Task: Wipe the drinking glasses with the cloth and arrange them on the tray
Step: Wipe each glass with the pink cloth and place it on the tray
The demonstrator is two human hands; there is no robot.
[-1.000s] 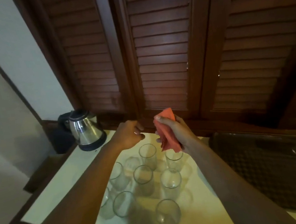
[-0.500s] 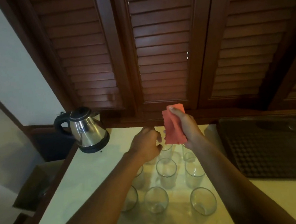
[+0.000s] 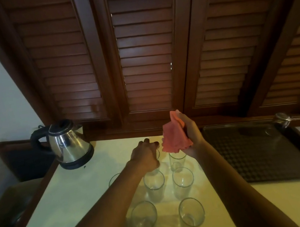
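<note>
Several clear drinking glasses stand in rows on the pale table (image 3: 80, 198), among them a back-right glass (image 3: 177, 162), two middle glasses (image 3: 154, 186) (image 3: 183, 182) and two near glasses (image 3: 144, 218) (image 3: 191, 211). My left forearm half hides another glass (image 3: 114, 179). My left hand (image 3: 147, 157) curls around the back-left glass (image 3: 158, 153), of which only a bit of rim shows. My right hand (image 3: 192, 136) holds a pink cloth (image 3: 175, 138) just above the back-right glass. The dark textured tray (image 3: 256, 156) lies to the right with no glasses on it.
A steel electric kettle (image 3: 69, 145) stands at the table's back left corner. A small glass jar (image 3: 281, 119) sits behind the tray. Dark louvred wooden doors (image 3: 147, 56) close off the back. The table's left edge drops to the floor.
My left hand has come down from the air onto the back-left glass and closed around it. My right hand stays raised with the cloth. The view has swung left and down.
</note>
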